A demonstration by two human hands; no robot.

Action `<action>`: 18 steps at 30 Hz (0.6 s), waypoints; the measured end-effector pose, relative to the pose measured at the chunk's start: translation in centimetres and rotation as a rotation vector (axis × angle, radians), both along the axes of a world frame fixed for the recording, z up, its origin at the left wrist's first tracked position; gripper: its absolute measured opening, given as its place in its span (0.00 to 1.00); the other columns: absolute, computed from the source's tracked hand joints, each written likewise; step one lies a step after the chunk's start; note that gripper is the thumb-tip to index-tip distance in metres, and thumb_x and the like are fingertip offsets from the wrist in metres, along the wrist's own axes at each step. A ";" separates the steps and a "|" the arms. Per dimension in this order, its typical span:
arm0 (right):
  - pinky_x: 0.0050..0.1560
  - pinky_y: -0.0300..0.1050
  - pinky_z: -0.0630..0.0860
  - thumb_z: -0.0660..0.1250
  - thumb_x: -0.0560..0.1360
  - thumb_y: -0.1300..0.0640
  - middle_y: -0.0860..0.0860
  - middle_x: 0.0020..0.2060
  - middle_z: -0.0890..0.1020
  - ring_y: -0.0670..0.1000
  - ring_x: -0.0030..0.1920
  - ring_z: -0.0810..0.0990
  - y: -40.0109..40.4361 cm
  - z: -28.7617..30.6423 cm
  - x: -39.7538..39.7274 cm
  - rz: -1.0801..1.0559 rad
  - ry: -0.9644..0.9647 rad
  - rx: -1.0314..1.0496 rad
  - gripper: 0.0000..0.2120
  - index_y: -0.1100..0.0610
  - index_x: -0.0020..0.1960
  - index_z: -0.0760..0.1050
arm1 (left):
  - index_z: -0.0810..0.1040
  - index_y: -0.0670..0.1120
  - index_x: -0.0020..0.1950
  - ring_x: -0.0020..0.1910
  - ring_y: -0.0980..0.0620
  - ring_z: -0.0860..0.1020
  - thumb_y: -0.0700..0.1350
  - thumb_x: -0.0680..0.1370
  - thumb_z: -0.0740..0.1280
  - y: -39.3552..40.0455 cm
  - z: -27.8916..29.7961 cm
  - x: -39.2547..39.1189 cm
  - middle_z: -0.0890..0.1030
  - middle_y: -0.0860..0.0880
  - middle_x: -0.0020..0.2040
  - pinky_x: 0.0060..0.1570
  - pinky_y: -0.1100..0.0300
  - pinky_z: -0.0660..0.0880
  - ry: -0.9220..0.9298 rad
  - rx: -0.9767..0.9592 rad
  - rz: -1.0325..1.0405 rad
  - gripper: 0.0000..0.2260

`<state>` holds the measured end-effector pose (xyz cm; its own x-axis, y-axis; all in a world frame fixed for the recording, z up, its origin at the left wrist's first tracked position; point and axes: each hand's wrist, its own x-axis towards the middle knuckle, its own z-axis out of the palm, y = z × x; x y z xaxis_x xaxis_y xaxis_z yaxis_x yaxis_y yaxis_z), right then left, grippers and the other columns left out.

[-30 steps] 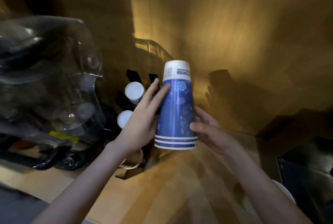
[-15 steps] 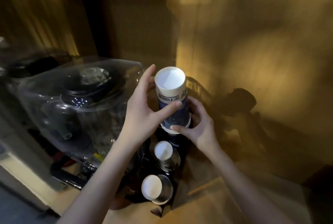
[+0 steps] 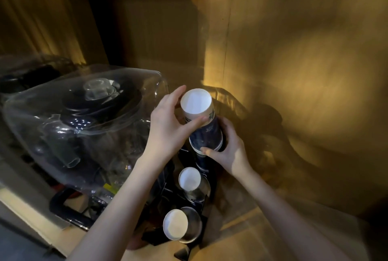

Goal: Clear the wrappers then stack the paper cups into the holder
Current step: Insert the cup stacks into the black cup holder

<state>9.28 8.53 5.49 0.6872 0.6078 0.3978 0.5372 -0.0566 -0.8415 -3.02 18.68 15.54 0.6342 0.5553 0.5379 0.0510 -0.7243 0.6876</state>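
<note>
A stack of upside-down blue paper cups (image 3: 204, 126) with a white base on top is upright over the far slot of the black cup holder (image 3: 168, 179). My left hand (image 3: 170, 128) grips the stack's upper part from the left, thumb across its front. Around its lower rim, from the right, my right hand (image 3: 227, 149) is closed. Two more cup stacks stand in the holder nearer me, one in the middle (image 3: 190, 179) and one at the front (image 3: 176, 224), each showing a white base. The stack's bottom end is hidden behind my fingers.
A large clear plastic water bottle (image 3: 84, 122) lies on its side just left of the holder, over dark equipment. A wooden wall (image 3: 294, 61) rises close behind and to the right. The wooden counter (image 3: 241, 239) runs toward me.
The stack was first held upright in mid-air in front of me; it is now lower, over the holder's far slot. The view has shifted down and left.
</note>
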 end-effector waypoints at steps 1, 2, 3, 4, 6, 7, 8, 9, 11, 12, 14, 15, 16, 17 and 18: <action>0.55 0.19 0.64 0.77 0.63 0.58 0.43 0.59 0.73 0.41 0.60 0.72 0.2 0.0 0.0 0.000 -0.020 -0.015 0.37 0.51 0.67 0.64 | 0.67 0.47 0.68 0.57 0.56 0.73 0.49 0.66 0.75 0.2 -0.1 0.0 0.75 0.52 0.58 0.60 0.55 0.73 0.006 0.012 -0.003 0.33; 0.57 0.21 0.64 0.76 0.63 0.56 0.46 0.61 0.73 0.44 0.62 0.72 0.2 0.0 0.0 -0.003 -0.038 -0.034 0.36 0.53 0.67 0.64 | 0.67 0.47 0.68 0.58 0.55 0.73 0.49 0.66 0.75 0.2 -0.3 0.1 0.76 0.50 0.60 0.60 0.56 0.73 0.016 0.024 -0.001 0.33; 0.60 0.26 0.66 0.76 0.64 0.53 0.48 0.63 0.73 0.46 0.64 0.71 0.1 0.1 0.0 -0.006 -0.051 -0.052 0.35 0.54 0.67 0.64 | 0.67 0.47 0.68 0.59 0.53 0.73 0.49 0.66 0.75 0.2 -0.6 0.2 0.76 0.48 0.61 0.61 0.56 0.71 0.029 0.035 0.004 0.33; 0.62 0.33 0.68 0.75 0.65 0.51 0.51 0.64 0.74 0.48 0.65 0.71 -0.1 0.2 -0.1 -0.004 -0.062 -0.064 0.35 0.55 0.67 0.64 | 0.67 0.46 0.68 0.60 0.51 0.73 0.49 0.66 0.75 0.1 -1.1 0.4 0.76 0.47 0.62 0.61 0.59 0.69 0.044 0.045 0.008 0.33; 0.64 0.42 0.70 0.75 0.66 0.52 0.53 0.64 0.74 0.50 0.65 0.72 -0.5 0.0 0.5 -0.034 -0.059 -0.074 0.34 0.55 0.67 0.64 | 0.68 0.45 0.67 0.61 0.49 0.73 0.48 0.66 0.75 0.2 -2.1 1.5 0.76 0.46 0.62 0.56 0.70 0.62 0.085 0.047 -0.007 0.33; 0.63 0.43 0.70 0.75 0.66 0.53 0.52 0.63 0.75 0.49 0.64 0.72 -0.9 0.0 1.0 -0.063 -0.049 -0.069 0.33 0.54 0.67 0.64 | 0.68 0.45 0.67 0.62 0.50 0.73 0.48 0.66 0.75 0.2 -2.9 2.5 0.76 0.46 0.62 0.53 0.73 0.59 0.113 0.030 -0.023 0.32; 0.63 0.41 0.70 0.74 0.67 0.54 0.50 0.62 0.76 0.48 0.63 0.73 -0.9 0.3 0.8 -0.069 -0.051 -0.046 0.32 0.54 0.66 0.65 | 0.69 0.44 0.67 0.62 0.50 0.72 0.48 0.66 0.75 0.2 -3.2 2.6 0.76 0.46 0.63 0.53 0.74 0.59 0.120 0.029 -0.028 0.32; 0.62 0.39 0.70 0.74 0.67 0.54 0.49 0.61 0.76 0.46 0.62 0.74 -1.1 0.6 0.7 -0.071 -0.055 -0.033 0.30 0.54 0.66 0.65 | 0.69 0.44 0.67 0.62 0.50 0.72 0.48 0.66 0.75 0.3 -3.5 2.8 0.75 0.46 0.63 0.53 0.74 0.58 0.128 0.027 -0.034 0.32; 0.62 0.39 0.70 0.73 0.69 0.55 0.49 0.59 0.77 0.47 0.61 0.74 -0.8 1.1 0.6 -0.078 -0.082 -0.034 0.27 0.54 0.65 0.67 | 0.69 0.44 0.67 0.63 0.49 0.72 0.48 0.66 0.75 0.6 -4.0 3.2 0.75 0.45 0.63 0.53 0.75 0.57 0.140 0.028 -0.034 0.32; 0.62 0.41 0.70 0.72 0.69 0.55 0.51 0.59 0.78 0.47 0.60 0.75 -0.5 1.3 0.6 -0.080 -0.096 -0.039 0.26 0.55 0.64 0.68 | 0.69 0.44 0.67 0.63 0.49 0.72 0.48 0.66 0.75 0.9 -4.2 3.3 0.75 0.45 0.64 0.53 0.75 0.57 0.145 0.032 -0.030 0.32; 0.61 0.45 0.72 0.72 0.70 0.54 0.53 0.58 0.79 0.49 0.59 0.76 -0.3 1.2 0.8 -0.097 -0.127 -0.061 0.24 0.56 0.63 0.70 | 0.68 0.44 0.67 0.64 0.49 0.72 0.48 0.67 0.75 1.4 -4.8 3.8 0.75 0.45 0.64 0.52 0.74 0.58 0.170 0.027 -0.016 0.32; 0.60 0.47 0.73 0.72 0.70 0.54 0.53 0.57 0.79 0.51 0.58 0.76 -0.3 0.9 0.9 -0.108 -0.135 -0.077 0.23 0.56 0.62 0.71 | 0.68 0.45 0.67 0.64 0.49 0.72 0.48 0.67 0.75 1.5 -5.2 4.0 0.75 0.45 0.64 0.53 0.74 0.58 0.185 0.013 -0.009 0.32; 0.60 0.49 0.74 0.72 0.70 0.54 0.54 0.57 0.79 0.52 0.58 0.76 -0.2 0.6 1.0 -0.119 -0.140 -0.094 0.23 0.56 0.62 0.71 | 0.68 0.44 0.67 0.64 0.49 0.72 0.48 0.66 0.75 1.5 -5.5 4.2 0.75 0.45 0.64 0.53 0.74 0.58 0.192 0.002 -0.008 0.32; 0.60 0.51 0.74 0.71 0.70 0.53 0.54 0.57 0.79 0.53 0.59 0.76 -0.2 0.2 1.2 -0.128 -0.144 -0.116 0.23 0.56 0.62 0.71 | 0.68 0.44 0.67 0.63 0.49 0.72 0.47 0.66 0.75 1.6 -5.9 4.4 0.75 0.45 0.64 0.53 0.74 0.58 0.196 -0.011 -0.011 0.32; 0.60 0.52 0.74 0.71 0.70 0.53 0.54 0.57 0.79 0.54 0.59 0.76 -0.1 -0.2 1.3 -0.134 -0.144 -0.142 0.23 0.55 0.63 0.71 | 0.68 0.43 0.67 0.63 0.48 0.72 0.47 0.66 0.76 1.6 -6.3 4.5 0.75 0.44 0.64 0.53 0.75 0.58 0.198 -0.023 -0.014 0.32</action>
